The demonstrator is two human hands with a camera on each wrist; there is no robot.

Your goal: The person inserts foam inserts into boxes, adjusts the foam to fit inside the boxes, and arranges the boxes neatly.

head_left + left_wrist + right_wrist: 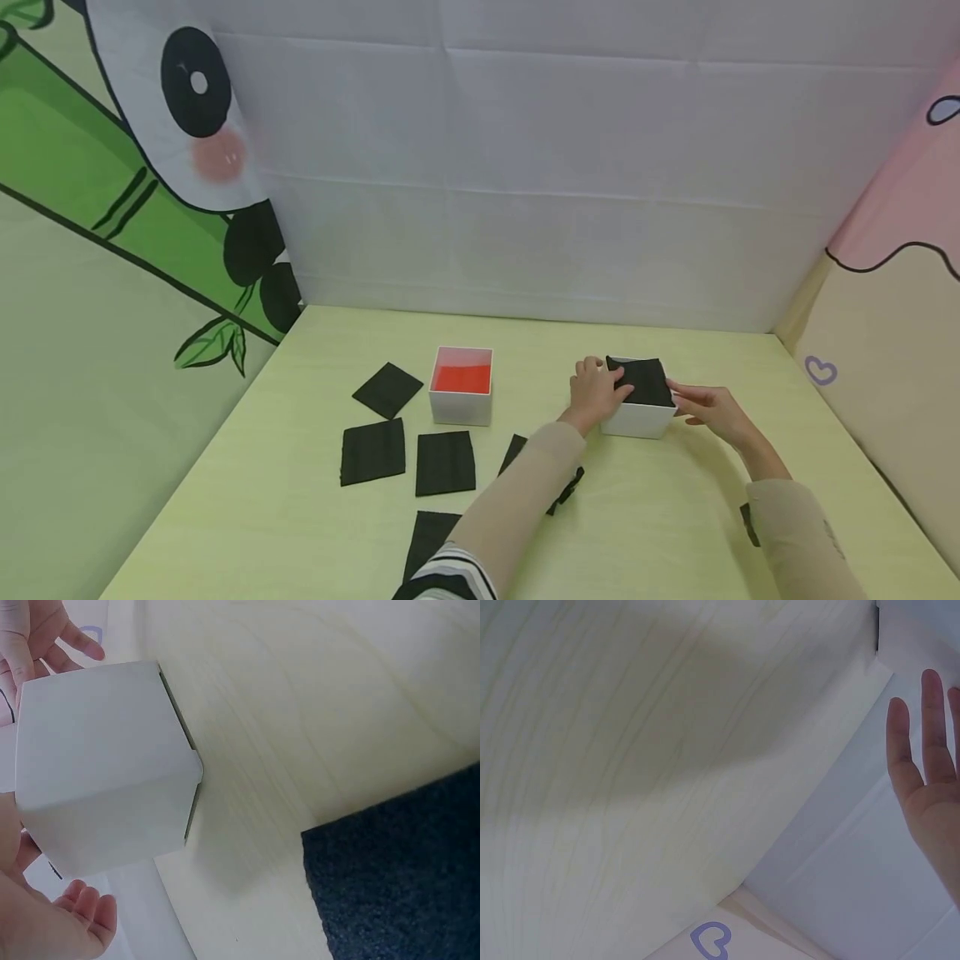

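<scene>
A white box stands at the right of the table in the head view. A black cloth square lies across its top, one corner rising over the rim. My left hand is at the box's left side, thumb and forefinger on the cloth, other fingers curled outside. Against the right side, my right hand touches the box with extended fingers. From the left wrist, the box appears between both hands and hides the left fingertips. Straight fingers of the right hand show in the right wrist view.
Left of the hands stands a second white box with something red inside. Several black squares lie flat before it and to its left; my left forearm partly covers some. A white sheet hangs behind the table.
</scene>
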